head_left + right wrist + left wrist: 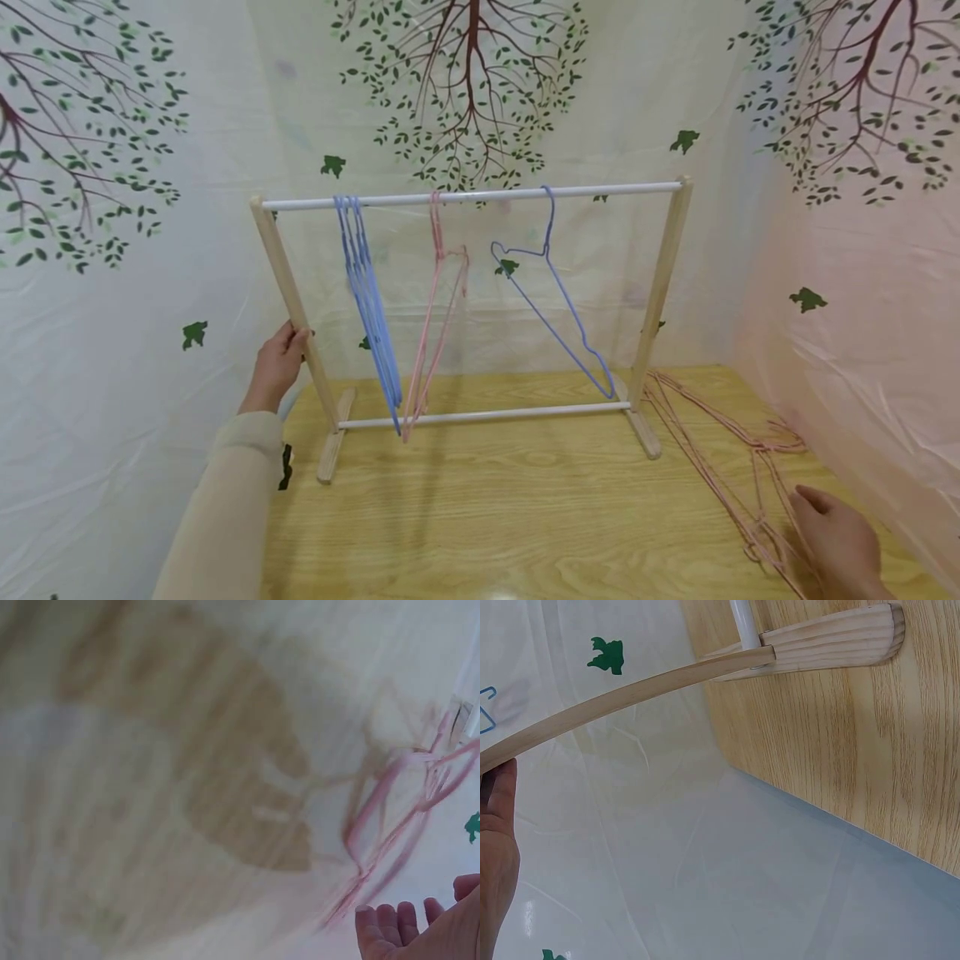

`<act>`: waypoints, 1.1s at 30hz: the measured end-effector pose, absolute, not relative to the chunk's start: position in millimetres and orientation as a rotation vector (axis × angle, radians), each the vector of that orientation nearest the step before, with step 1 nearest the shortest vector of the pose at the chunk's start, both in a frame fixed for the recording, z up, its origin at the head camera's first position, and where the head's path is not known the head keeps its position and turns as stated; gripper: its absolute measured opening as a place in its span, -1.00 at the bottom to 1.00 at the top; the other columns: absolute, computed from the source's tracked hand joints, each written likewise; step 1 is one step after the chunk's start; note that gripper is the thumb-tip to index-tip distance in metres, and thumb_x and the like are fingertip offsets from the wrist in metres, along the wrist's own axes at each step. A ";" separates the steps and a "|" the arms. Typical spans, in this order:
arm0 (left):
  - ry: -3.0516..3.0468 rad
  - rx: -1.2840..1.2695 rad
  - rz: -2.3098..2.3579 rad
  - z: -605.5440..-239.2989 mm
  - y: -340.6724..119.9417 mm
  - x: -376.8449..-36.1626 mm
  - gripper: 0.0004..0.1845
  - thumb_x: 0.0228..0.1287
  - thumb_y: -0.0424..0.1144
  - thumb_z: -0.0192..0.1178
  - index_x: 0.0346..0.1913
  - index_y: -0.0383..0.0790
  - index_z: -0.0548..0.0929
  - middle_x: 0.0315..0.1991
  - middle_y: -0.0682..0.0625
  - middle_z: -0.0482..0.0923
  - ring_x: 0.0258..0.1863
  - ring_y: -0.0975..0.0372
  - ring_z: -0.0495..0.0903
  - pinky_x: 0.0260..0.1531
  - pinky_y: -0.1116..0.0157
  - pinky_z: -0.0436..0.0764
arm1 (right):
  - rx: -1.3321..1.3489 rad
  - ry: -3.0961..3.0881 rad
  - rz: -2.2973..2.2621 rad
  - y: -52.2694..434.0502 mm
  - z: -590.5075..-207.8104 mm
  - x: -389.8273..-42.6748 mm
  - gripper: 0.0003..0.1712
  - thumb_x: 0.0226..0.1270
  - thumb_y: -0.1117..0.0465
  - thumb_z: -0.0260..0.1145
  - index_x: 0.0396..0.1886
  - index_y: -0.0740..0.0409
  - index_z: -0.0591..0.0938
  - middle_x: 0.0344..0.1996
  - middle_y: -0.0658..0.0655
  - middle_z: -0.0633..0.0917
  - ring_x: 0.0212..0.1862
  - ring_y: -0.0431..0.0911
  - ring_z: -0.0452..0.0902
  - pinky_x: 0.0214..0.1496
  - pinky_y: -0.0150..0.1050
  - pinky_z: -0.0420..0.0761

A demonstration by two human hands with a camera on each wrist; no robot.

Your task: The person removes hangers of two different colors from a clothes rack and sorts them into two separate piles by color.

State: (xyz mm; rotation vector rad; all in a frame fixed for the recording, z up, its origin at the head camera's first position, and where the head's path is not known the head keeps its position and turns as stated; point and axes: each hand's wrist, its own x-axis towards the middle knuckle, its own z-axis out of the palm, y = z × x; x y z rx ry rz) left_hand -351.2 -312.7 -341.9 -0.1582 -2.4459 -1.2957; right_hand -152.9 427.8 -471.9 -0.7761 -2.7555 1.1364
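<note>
A wooden rack (pixel 663 275) with a white top rod (pixel 472 197) stands on the table (pixel 525 517). On the rod hang a bunch of blue hangers (pixel 367 300), a pink hanger (pixel 438 308) and a single blue hanger (pixel 558 308) that is tilted. My left hand (pixel 288 350) grips the rack's left post (pixel 279 254); the left wrist view shows that post (pixel 630 694) and its foot (pixel 832 641). At the right, my right hand (pixel 832 521) hovers with straight fingers over a pile of pink hangers (pixel 720 467). The right wrist view is blurred, showing the pink hangers (pixel 390 825) beside the fingers (pixel 390 922).
A tree-printed sheet (pixel 120 250) hangs close behind and on both sides of the table. The table's left edge (pixel 817 817) runs just beside the rack's foot. Bare wood lies in front of the rack.
</note>
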 end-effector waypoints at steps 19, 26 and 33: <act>-2.445 -0.146 -1.299 -340.8 -312.2 -350.3 -0.48 0.63 -0.03 -0.22 0.29 -0.41 0.40 0.19 -0.45 0.44 0.16 -0.24 0.45 0.16 -0.15 0.52 | -0.331 -2.457 0.920 363.5 -430.9 -191.1 -0.48 0.56 0.01 0.08 0.14 0.37 0.62 -0.09 0.40 0.69 -0.25 -0.07 0.56 -0.39 -0.33 0.47; -2.442 -0.164 -1.269 -341.3 -311.8 -350.3 -0.50 0.63 -0.05 -0.22 0.25 -0.43 0.40 0.15 -0.47 0.45 0.14 -0.26 0.46 0.15 -0.17 0.52 | -0.142 -2.337 0.921 316.1 -391.2 -217.2 -0.56 0.55 0.07 0.14 0.13 0.34 0.65 -0.12 0.36 0.72 -0.14 0.15 0.60 -0.36 -0.42 0.47; -2.453 -0.175 -1.234 -339.3 -310.9 -348.7 -0.51 0.63 -0.05 -0.21 0.26 -0.43 0.40 0.08 -0.48 0.48 0.09 -0.25 0.49 0.11 -0.13 0.56 | -0.047 -2.284 1.042 266.2 -344.9 -239.5 -0.56 0.55 0.03 0.14 0.12 0.27 0.67 -0.12 0.29 0.72 -0.10 0.07 0.60 -0.26 -0.40 0.52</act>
